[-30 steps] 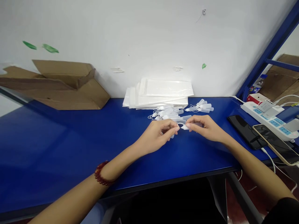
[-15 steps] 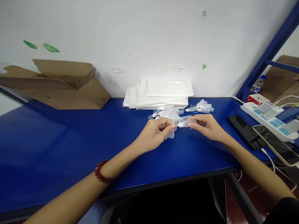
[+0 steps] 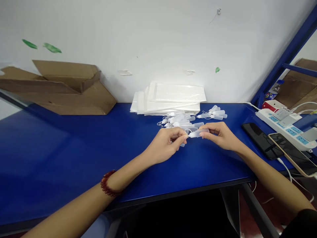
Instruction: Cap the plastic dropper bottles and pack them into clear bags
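Observation:
My right hand (image 3: pixel 216 135) pinches a small translucent dropper bottle (image 3: pixel 197 133) by its body, its narrow tip pointing left. My left hand (image 3: pixel 170 142) is closed at that tip, thumb and forefinger pressed together on what looks like the bottle's small cap, mostly hidden by the fingertips. A thin white strap loops between the bottle's neck and these fingers. Just behind both hands lies a pile of similar dropper bottles (image 3: pixel 179 119) with strap loops. Part of another bottle (image 3: pixel 182 144) shows from under my left hand. A smaller group of bottles (image 3: pixel 216 113) lies farther right.
White flat packets (image 3: pixel 177 93) are stacked against the wall. An opened cardboard box (image 3: pixel 81 102) sits at the back left of the blue table (image 3: pixel 81 148). On the right are two phones (image 3: pixel 261 140) and a power strip (image 3: pixel 284 127) with chargers and cables.
The dropper bottle and my left fingers have shifted slightly downward. The strap loop at the bottle's neck shows more clearly now. My right hand keeps its hold.

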### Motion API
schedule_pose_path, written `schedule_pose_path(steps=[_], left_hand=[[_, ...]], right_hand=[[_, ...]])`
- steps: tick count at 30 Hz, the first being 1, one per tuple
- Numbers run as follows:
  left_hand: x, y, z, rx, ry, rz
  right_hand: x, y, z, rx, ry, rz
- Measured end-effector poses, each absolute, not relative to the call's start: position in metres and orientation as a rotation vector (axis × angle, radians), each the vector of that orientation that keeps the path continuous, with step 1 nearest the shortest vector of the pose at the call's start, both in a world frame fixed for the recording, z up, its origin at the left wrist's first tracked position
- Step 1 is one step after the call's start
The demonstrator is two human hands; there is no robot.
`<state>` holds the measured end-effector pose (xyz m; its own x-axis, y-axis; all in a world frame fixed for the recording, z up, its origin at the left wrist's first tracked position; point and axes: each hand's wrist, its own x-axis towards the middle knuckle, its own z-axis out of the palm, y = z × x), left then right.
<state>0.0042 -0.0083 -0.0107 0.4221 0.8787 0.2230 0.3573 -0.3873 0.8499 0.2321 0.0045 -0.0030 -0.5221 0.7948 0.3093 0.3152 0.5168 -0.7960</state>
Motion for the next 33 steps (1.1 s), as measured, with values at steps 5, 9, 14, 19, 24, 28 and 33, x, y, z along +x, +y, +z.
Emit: schedule_pose_path(steps=[5, 9, 14, 19, 24, 28, 33], left_hand=[[0.004, -0.008, -0.009, 1.940, 1.037, 0.899], [0.005, -0.008, -0.003, 1.955, 1.024, 0.903], [0.005, -0.008, 0.000, 1.995, 1.003, 0.877], [0.004, -0.008, 0.001, 2.000, 1.003, 0.867], [0.005, -0.009, 0.003, 2.000, 1.009, 0.868], [0.006, -0.008, 0.004, 1.991, 1.008, 0.867], [0.004, -0.007, 0.002, 1.991, 1.012, 0.867]], right_hand=[[0.233, 0.006, -0.003, -0.911, -2.064, 0.928], [0.236, 0.007, -0.001, -0.933, -2.051, 0.912], [0.240, 0.010, 0.003, -0.914, -2.042, 0.950], [0.242, 0.012, 0.004, -0.916, -2.060, 0.920], [0.244, 0.013, 0.007, -0.932, -2.080, 0.898], [0.244, 0.013, 0.008, -0.950, -2.089, 0.884], [0.245, 0.014, 0.008, -0.948, -2.104, 0.881]])
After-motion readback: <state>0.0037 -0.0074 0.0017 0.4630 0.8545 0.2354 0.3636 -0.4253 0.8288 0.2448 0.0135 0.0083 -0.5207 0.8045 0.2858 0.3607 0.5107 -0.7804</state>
